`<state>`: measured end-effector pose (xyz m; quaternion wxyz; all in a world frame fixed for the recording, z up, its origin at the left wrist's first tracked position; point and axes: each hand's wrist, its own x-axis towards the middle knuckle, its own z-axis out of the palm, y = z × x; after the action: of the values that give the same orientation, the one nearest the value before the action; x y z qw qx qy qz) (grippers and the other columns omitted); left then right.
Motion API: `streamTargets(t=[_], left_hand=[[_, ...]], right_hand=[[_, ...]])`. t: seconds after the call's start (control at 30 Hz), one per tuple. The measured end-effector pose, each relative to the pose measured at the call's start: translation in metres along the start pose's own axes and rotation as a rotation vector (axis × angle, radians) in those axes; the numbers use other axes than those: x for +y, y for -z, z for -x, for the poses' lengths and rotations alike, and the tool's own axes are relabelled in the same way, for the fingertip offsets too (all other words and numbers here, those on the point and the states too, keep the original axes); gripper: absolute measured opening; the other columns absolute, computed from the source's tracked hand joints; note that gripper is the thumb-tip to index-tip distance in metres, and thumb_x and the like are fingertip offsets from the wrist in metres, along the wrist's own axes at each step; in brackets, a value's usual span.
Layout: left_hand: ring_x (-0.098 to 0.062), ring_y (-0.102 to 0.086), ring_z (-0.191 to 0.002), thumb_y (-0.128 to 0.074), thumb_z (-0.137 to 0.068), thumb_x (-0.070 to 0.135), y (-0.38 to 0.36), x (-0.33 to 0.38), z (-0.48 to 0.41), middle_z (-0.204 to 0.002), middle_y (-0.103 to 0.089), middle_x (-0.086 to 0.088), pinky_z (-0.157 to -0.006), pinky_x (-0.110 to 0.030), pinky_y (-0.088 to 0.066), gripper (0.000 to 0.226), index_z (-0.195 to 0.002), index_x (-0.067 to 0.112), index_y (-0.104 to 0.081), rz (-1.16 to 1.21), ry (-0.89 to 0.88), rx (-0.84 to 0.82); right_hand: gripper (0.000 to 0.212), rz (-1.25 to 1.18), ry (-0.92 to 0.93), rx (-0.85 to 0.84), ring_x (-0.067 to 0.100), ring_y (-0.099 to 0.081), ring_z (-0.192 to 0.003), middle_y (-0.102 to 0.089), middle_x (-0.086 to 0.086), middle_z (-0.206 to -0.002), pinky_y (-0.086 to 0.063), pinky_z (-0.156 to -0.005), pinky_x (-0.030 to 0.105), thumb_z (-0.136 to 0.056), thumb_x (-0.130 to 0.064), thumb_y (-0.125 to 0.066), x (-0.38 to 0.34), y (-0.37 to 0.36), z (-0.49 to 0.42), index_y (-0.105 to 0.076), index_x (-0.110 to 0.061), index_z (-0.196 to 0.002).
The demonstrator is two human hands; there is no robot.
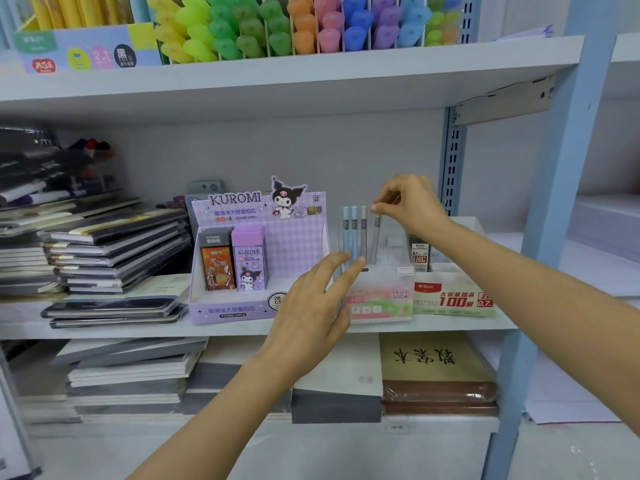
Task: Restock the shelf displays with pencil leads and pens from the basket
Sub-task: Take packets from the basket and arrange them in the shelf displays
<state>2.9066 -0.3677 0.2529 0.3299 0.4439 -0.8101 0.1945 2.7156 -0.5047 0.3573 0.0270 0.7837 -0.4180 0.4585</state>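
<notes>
Our right hand point(408, 202) pinches a grey lead tube point(376, 237) by its top, upright in the clear display box point(381, 301) just right of three standing tubes point(354, 233) — our left hand point(311, 303), fingers straight, touches the box's left front, presumably to steady it.

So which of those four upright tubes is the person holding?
The rightmost, greyish tube: the right hand pinches its top. The two blue tubes and the pale tube stand left of it, ungripped.

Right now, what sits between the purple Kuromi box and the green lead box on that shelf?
In the head view, the pink Fruit Soda display sits there, with slim lead tubes standing in it.
</notes>
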Motion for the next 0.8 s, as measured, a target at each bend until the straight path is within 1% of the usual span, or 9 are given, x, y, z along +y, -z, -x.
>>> streamTargets(t=[0.07, 0.2, 0.3, 0.37, 0.43, 0.5, 0.57, 0.67, 0.8], left_hand=[[-0.022, -0.044, -0.131, -0.060, -0.089, 0.011, -0.001, 0.000, 0.000, -0.147, -0.041, -0.007, -0.100, -0.033, -0.041, 0.061, -0.147, 0.017, -0.039, -0.002, -0.002, 0.004], [-0.022, -0.041, -0.134, -0.059, -0.090, 0.012, -0.002, 0.002, -0.002, -0.149, -0.039, -0.008, -0.102, -0.033, -0.040, 0.063, -0.149, 0.017, -0.036, -0.022, 0.008, 0.005], [-0.025, -0.035, -0.139, -0.060, -0.090, 0.013, -0.004, 0.002, 0.003, -0.155, -0.032, -0.010, -0.110, -0.039, -0.033, 0.068, -0.151, 0.017, -0.031, -0.059, -0.001, 0.020], [-0.029, -0.034, -0.141, -0.065, -0.085, 0.017, -0.006, -0.002, 0.016, -0.155, -0.033, -0.011, -0.114, -0.050, -0.027, 0.073, -0.150, 0.016, -0.033, -0.152, 0.091, 0.049], [-0.034, -0.034, -0.141, -0.069, -0.081, 0.023, -0.008, -0.006, 0.034, -0.152, -0.039, -0.012, -0.113, -0.060, -0.022, 0.070, -0.146, 0.014, -0.042, -0.241, 0.242, 0.053], [-0.037, -0.033, -0.141, -0.070, -0.082, 0.027, -0.010, -0.011, 0.048, -0.150, -0.042, -0.011, -0.111, -0.066, -0.018, 0.065, -0.142, 0.016, -0.048, -0.258, 0.309, -0.003], [-0.037, -0.030, -0.141, -0.068, -0.085, 0.029, -0.011, -0.018, 0.051, -0.149, -0.041, -0.008, -0.112, -0.065, -0.011, 0.059, -0.141, 0.020, -0.049, -0.223, 0.295, -0.050], [-0.029, -0.021, -0.145, -0.059, -0.092, 0.032, -0.010, -0.028, 0.047, -0.152, -0.034, -0.003, -0.115, -0.059, 0.005, 0.053, -0.142, 0.026, -0.045, -0.154, 0.270, -0.079], [-0.028, -0.017, -0.146, -0.059, -0.092, 0.032, -0.009, -0.034, 0.048, -0.151, -0.033, -0.002, -0.116, -0.059, 0.009, 0.053, -0.143, 0.027, -0.044, -0.090, 0.224, -0.079]], right_hand=[[0.011, 0.046, 0.019, -0.024, 0.013, -0.056, -0.084, -0.063, 0.004, -0.096, -0.051, -0.081, 0.031, -0.084, -0.021, -0.074, 0.001, -0.002, 0.003, -0.074, -0.011, -0.090], [0.027, 0.107, 0.018, -0.079, 0.015, -0.055, -0.099, -0.060, 0.007, -0.115, -0.046, -0.092, 0.032, -0.092, -0.024, -0.063, -0.009, 0.007, 0.006, -0.068, -0.013, -0.116], [0.027, -0.014, 0.082, 0.012, 0.012, -0.058, -0.100, -0.064, 0.003, -0.112, -0.047, -0.092, 0.031, -0.096, -0.025, -0.057, -0.030, 0.019, 0.029, -0.066, -0.013, -0.119], [0.028, -0.100, 0.141, 0.003, 0.008, -0.058, -0.101, -0.065, -0.002, -0.110, -0.046, -0.092, 0.028, -0.096, -0.030, -0.056, -0.045, 0.019, 0.057, -0.066, -0.016, -0.117], [0.039, -0.049, 0.138, -0.117, 0.009, -0.050, -0.118, -0.060, -0.004, -0.125, -0.033, -0.104, 0.028, -0.093, -0.042, -0.056, -0.050, 0.008, 0.089, -0.058, -0.022, -0.127], [0.050, 0.116, 0.142, -0.205, 0.012, -0.039, -0.130, -0.052, -0.006, -0.136, -0.015, -0.107, 0.028, -0.091, -0.047, -0.058, -0.048, -0.008, 0.113, -0.049, -0.027, -0.136], [0.049, 0.229, 0.186, -0.184, 0.012, -0.040, -0.128, -0.054, -0.006, -0.134, -0.010, -0.105, 0.027, -0.089, -0.047, -0.061, -0.043, -0.021, 0.120, -0.051, -0.027, -0.133], [0.042, 0.225, 0.185, -0.163, 0.012, -0.045, -0.121, -0.059, -0.009, -0.125, -0.013, -0.100, 0.028, -0.088, -0.047, -0.063, -0.043, -0.030, 0.112, -0.057, -0.028, -0.124], [0.040, 0.209, 0.168, -0.174, 0.013, -0.047, -0.118, -0.061, -0.010, -0.121, -0.014, -0.097, 0.027, -0.087, -0.046, -0.064, -0.045, -0.038, 0.105, -0.057, -0.028, -0.122]])
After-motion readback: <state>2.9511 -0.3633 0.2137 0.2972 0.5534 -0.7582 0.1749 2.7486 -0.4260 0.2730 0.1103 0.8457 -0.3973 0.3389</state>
